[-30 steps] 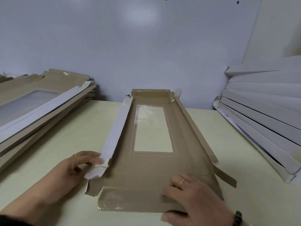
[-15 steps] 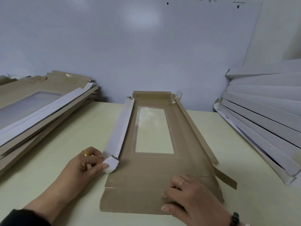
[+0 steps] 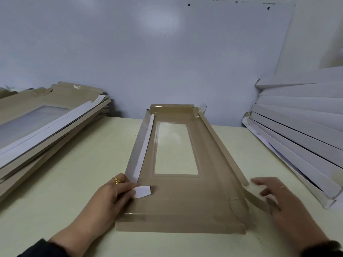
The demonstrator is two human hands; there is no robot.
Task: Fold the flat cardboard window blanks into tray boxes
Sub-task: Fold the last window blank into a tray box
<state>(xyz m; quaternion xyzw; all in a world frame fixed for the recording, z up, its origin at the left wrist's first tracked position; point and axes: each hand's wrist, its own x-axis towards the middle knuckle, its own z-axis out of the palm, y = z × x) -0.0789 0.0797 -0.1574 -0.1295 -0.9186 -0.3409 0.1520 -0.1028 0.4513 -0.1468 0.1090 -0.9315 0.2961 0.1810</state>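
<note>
A brown cardboard window blank lies lengthwise on the pale table, its clear window in the middle. Its left side flap is folded inward, white side showing. My left hand presses the small white corner tab down against the blank near the flap's near end. The right side flap stands partly raised. My right hand is blurred, fingers spread, at the loose brown strip at the blank's near right corner; whether it touches is unclear.
A stack of flat brown window blanks lies at the left. A stack of white folded trays leans at the right against the wall. A grey wall closes the table's far edge.
My left hand folded the left flap over inward and flattened the corner tab onto the blank. My right hand left the near panel and moved right to the corner strip.
</note>
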